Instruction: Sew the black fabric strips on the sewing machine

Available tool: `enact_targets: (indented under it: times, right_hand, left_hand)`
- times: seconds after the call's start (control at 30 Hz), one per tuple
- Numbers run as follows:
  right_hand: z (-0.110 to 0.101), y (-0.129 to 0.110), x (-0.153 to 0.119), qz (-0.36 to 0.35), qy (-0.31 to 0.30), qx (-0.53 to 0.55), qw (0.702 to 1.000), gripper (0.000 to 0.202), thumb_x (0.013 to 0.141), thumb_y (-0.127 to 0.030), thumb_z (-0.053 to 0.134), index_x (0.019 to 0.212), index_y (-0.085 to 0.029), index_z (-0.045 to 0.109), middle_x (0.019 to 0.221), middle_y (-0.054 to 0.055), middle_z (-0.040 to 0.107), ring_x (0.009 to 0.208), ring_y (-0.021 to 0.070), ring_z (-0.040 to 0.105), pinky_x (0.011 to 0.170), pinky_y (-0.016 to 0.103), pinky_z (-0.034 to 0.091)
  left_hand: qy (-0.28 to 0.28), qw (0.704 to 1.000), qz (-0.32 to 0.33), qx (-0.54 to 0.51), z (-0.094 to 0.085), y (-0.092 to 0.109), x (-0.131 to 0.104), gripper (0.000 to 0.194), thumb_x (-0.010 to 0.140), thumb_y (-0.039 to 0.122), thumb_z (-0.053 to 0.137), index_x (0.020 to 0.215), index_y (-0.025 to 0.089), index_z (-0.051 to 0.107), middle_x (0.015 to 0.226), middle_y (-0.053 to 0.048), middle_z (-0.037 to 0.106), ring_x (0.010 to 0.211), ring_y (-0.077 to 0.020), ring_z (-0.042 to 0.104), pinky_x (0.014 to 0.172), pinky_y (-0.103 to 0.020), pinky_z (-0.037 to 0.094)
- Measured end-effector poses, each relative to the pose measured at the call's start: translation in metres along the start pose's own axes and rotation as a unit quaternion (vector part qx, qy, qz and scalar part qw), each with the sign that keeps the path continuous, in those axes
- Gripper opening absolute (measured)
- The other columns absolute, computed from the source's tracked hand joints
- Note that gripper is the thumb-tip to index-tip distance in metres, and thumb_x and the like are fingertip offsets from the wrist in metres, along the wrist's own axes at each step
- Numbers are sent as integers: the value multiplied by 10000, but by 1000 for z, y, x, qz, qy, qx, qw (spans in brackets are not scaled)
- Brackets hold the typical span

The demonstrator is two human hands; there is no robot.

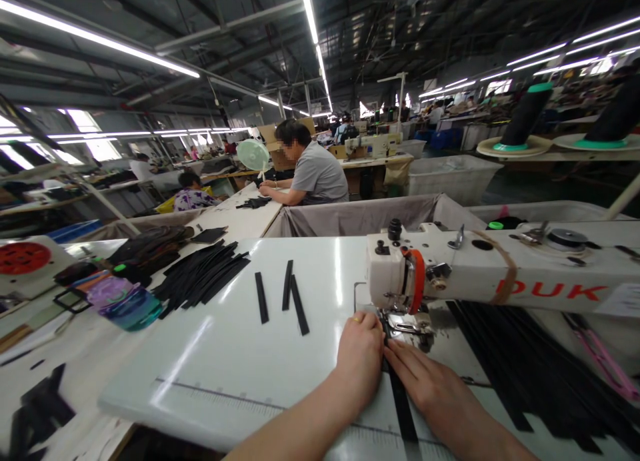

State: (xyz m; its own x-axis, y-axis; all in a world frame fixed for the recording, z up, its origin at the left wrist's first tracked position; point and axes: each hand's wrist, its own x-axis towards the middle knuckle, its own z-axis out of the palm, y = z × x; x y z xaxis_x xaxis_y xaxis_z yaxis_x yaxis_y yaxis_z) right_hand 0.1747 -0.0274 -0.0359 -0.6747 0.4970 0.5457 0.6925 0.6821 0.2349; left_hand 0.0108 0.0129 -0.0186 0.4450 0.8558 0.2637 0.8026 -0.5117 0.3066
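Observation:
A long black fabric strip (403, 408) lies on the pale sewing table, its far end under the head of a white sewing machine (390, 268). My left hand (363, 351) is closed on the strip's left side near the presser foot, fingers curled, a ring on one of them. From the other side my right hand (430, 381) rests with its fingers stretched out and fairly flat, the tips touching the strip's right edge. The needle and the strip's end are hidden behind my fingers and the machine head.
Three short black strips (295, 298) lie left of my hands, before a fanned pile of black strips (205, 274). Longer black strips (540, 368) and pink-handled scissors (600, 361) are at right. A purple-blue bottle (123, 301) stands at left. A co-worker (317, 171) sits ahead.

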Motion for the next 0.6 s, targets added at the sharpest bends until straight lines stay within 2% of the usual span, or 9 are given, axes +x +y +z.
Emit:
enact_targets:
  times: [0.2,0.6]
  right_hand:
    - [0,1,0,18,-5,36,999,601,706,60,352,1226,-123,591,1132,115,698,1043,200,656,840,298,576]
    - [-7,1,12,33,2,27,999,521,716,70,344,1128,-98,616,1045,119,715,958,210,677,774,294,592]
  left_hand:
    - [-1,1000,-1,23,2,-1,2,251,924,86,461,811,181,665,882,-76,640,850,-236,548,743,-374,448]
    - [-19,1000,-12,16,-1,-2,8,220,915,131,518,766,170,675,905,-83,646,884,-245,548,775,-374,456]
